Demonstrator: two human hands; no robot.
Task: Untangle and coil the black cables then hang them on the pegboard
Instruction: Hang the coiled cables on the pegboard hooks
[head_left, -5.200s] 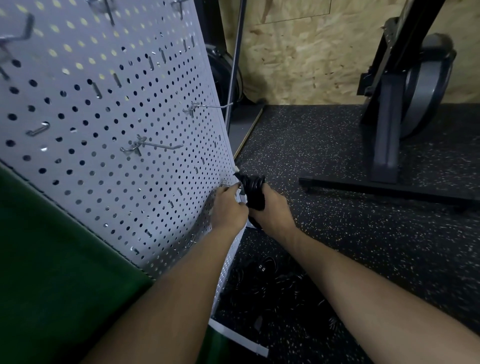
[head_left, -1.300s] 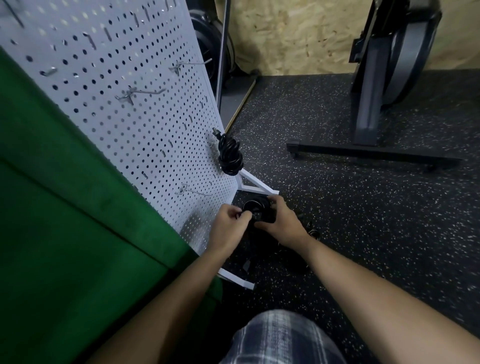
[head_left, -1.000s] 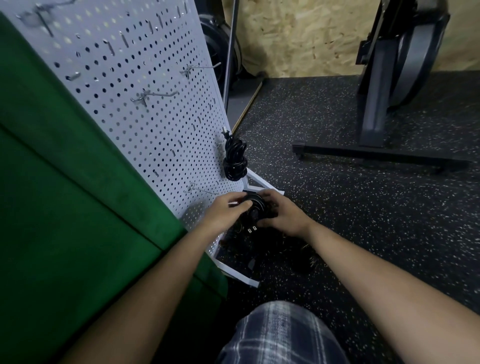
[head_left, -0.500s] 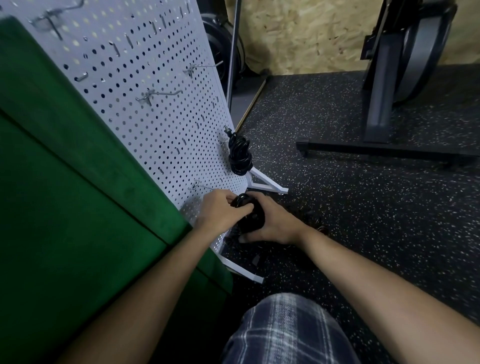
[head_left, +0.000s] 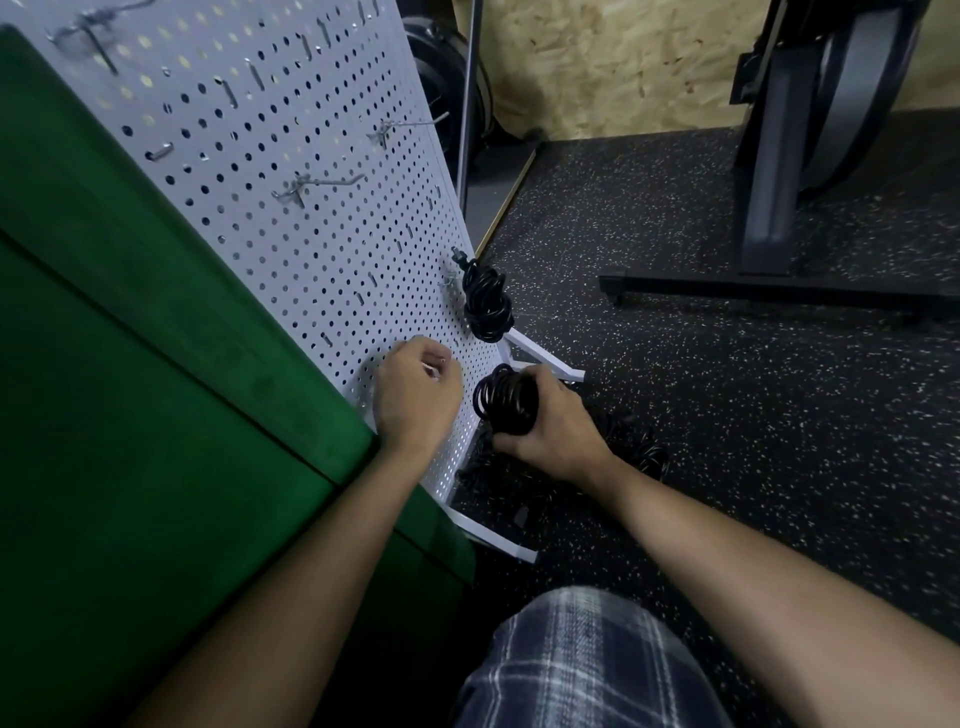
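The white pegboard (head_left: 291, 218) stands tilted on the floor to my left. One coiled black cable (head_left: 485, 304) hangs from a hook near its lower right edge. My right hand (head_left: 553, 428) grips a second coiled black cable (head_left: 503, 399) just right of the board. My left hand (head_left: 415, 397) is against the lower board, fingers curled round a small metal hook that is mostly hidden. More loose black cables (head_left: 631, 447) lie tangled on the floor beneath my right hand.
Several bare metal hooks (head_left: 317, 184) stick out higher on the board. A green panel (head_left: 130, 415) fills the left. White board feet (head_left: 545, 364) rest on the speckled rubber floor. An exercise machine frame (head_left: 769, 182) stands at the right rear.
My left hand let go of the coil and moved left onto the pegboard's lower hook. My right hand now holds the coil alone, lifted slightly beside the board.
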